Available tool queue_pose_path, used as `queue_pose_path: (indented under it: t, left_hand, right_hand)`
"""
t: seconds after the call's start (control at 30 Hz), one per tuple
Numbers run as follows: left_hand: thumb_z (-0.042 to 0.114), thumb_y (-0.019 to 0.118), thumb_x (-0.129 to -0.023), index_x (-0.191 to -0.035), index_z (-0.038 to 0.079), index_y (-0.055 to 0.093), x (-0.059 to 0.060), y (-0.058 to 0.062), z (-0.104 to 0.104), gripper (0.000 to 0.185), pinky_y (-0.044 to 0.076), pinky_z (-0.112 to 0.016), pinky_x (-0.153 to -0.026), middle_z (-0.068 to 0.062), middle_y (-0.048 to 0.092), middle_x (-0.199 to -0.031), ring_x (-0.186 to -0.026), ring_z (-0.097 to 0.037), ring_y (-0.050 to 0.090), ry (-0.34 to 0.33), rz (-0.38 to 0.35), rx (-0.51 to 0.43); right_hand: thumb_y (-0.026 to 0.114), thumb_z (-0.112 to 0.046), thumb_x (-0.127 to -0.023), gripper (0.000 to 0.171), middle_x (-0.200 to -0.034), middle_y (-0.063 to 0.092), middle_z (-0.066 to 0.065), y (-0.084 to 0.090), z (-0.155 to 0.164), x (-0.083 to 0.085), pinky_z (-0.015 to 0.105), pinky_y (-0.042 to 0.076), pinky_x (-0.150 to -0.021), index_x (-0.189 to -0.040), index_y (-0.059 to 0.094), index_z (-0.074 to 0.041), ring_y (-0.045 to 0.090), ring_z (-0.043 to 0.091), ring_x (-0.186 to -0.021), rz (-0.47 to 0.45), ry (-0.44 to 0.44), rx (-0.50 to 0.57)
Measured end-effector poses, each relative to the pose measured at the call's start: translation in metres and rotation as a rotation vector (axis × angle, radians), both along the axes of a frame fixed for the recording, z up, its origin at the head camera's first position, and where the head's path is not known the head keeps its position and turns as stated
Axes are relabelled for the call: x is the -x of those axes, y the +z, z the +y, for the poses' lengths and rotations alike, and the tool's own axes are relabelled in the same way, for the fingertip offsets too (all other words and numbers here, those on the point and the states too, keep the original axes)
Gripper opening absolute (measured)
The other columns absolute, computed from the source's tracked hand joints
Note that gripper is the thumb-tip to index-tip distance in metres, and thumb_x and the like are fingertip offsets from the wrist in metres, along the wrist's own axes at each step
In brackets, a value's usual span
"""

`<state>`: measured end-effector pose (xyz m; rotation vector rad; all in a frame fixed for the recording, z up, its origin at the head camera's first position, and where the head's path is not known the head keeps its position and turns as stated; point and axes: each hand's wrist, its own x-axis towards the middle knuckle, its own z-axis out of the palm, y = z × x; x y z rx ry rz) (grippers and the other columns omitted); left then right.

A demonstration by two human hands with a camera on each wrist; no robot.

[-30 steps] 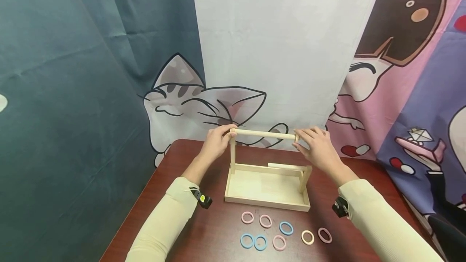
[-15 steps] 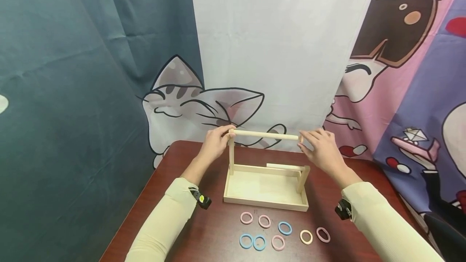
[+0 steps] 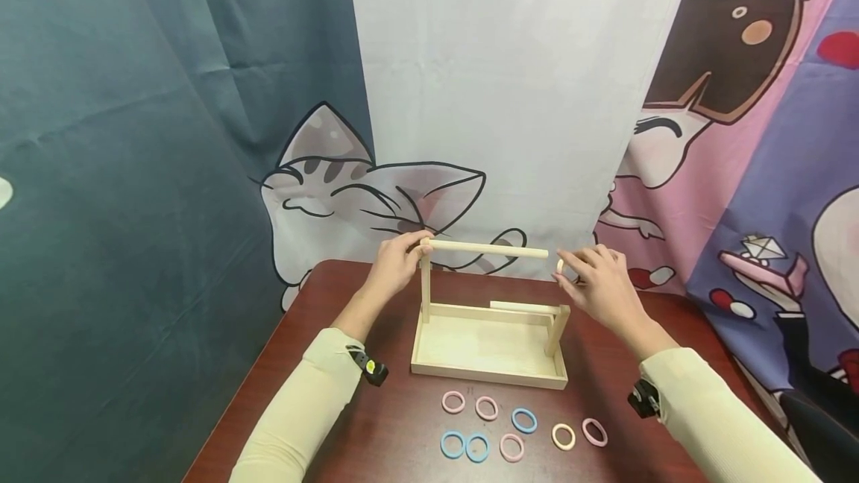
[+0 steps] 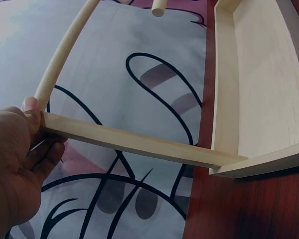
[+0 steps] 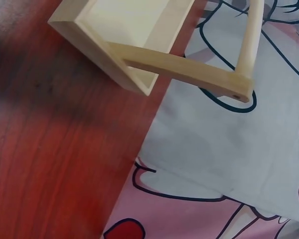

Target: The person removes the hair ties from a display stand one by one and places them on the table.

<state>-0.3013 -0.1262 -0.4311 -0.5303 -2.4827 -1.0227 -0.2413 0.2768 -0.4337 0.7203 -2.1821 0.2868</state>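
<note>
My left hand [image 3: 397, 263] holds the top of the tall post [image 3: 426, 293] on a pale wooden stand, where the upper rod [image 3: 490, 248] joins it. In the left wrist view, the thumb [image 4: 31, 103] lies at that joint with fingers curled behind. My right hand [image 3: 599, 282] pinches a small cream ring [image 3: 560, 266] just beyond the upper rod's free right end, apart from it. Only its fingertips show at the right wrist view's edge. Below, a short post [image 3: 557, 330] carries a lower rod [image 3: 523, 307]. Both posts rise from a shallow wooden tray [image 3: 479, 338].
In front of the tray, several rings lie flat on the dark red table [image 3: 362, 423]: pink ones [image 3: 452, 402], blue ones [image 3: 524, 420] and a cream one [image 3: 564, 437]. A cartoon-printed curtain [image 3: 503, 95] hangs close behind the table.
My right hand has moved right, taking the cream ring from around the upper rod's end to clear of it. My left hand keeps its hold on the post.
</note>
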Motion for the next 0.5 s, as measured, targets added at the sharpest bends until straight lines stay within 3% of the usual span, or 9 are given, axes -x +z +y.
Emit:
queue_pose_path:
  t: [0.5]
  left_hand:
    - [0.039,0.070,-0.101,-0.130,0.020,0.079,-0.001,0.000,0.000,0.036,0.059,-0.050,-0.090,-0.007,0.079,-0.108,-0.092,-0.027,0.069,-0.002,0.010,0.003]
  right_hand:
    - [0.091,-0.019,-0.082,0.042,-0.096,0.065,0.009,-0.020,0.011,-0.018,0.055,0.040,-0.081,-0.120,0.081,-0.004,0.057,0.032,-0.092,-0.065,0.065,-0.042]
